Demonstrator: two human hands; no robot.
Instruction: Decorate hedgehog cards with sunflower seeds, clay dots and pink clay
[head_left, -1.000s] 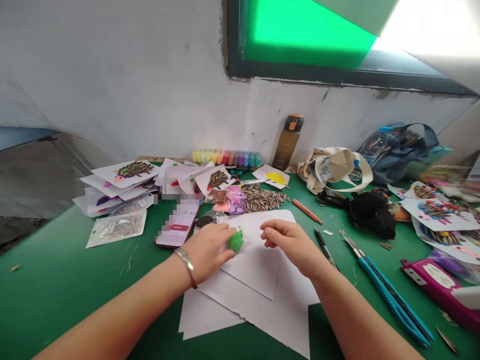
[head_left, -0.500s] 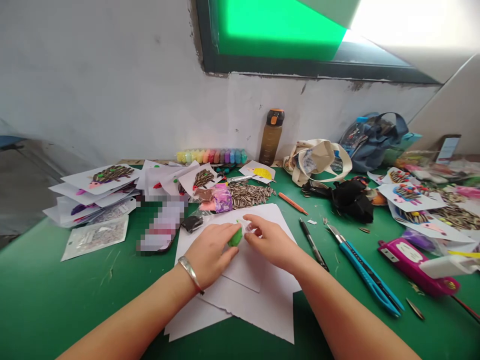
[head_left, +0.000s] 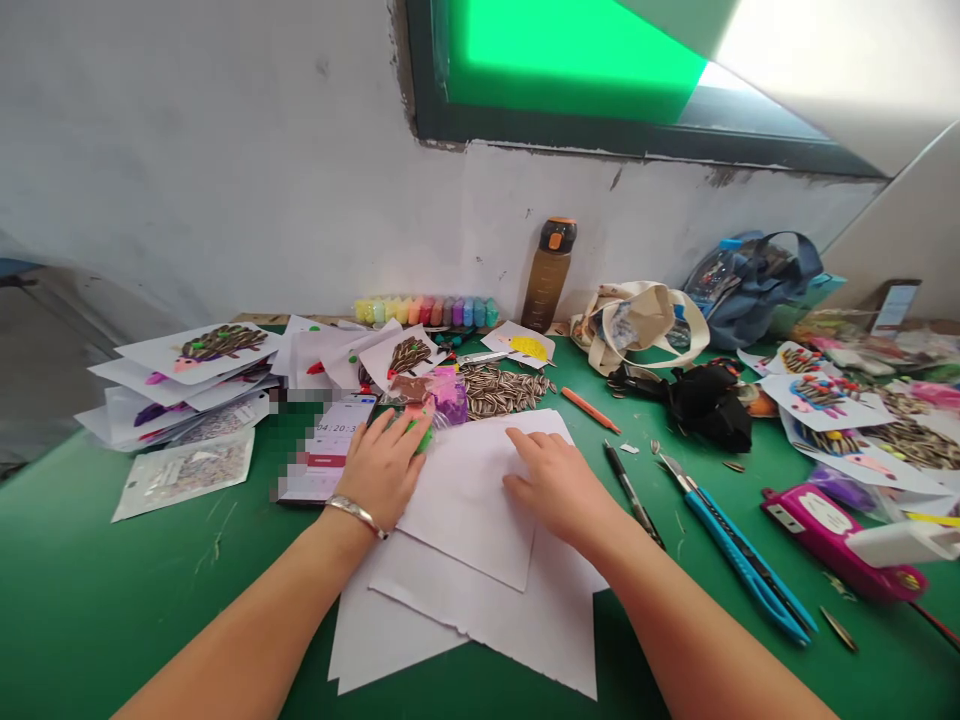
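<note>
My left hand [head_left: 382, 465], with a silver bracelet on its wrist, is closed round a small green lump in a clear bag [head_left: 422, 436] at the upper left corner of the white paper sheets [head_left: 480, 570], next to the phone [head_left: 324, 455]. My right hand [head_left: 555, 485] rests on the top sheet with its fingers curled and the forefinger pointing forward; nothing shows in it. Just beyond the left hand lie small bags of pink and purple clay [head_left: 442, 392] and a pile of striped sunflower seeds [head_left: 502, 388].
On the green table [head_left: 112, 590] are stacked seed-picture cards [head_left: 195, 375] at left, a row of coloured clay pots [head_left: 427, 311] and a brown bottle [head_left: 550, 264] by the wall. Right of the paper lie an orange pencil [head_left: 589, 409], a black pen [head_left: 634, 492], a blue utility knife [head_left: 742, 558], bags and more cards.
My left hand has carried the green lump from the middle of the paper to its upper left corner. My right hand let go of it and came down onto the sheet.
</note>
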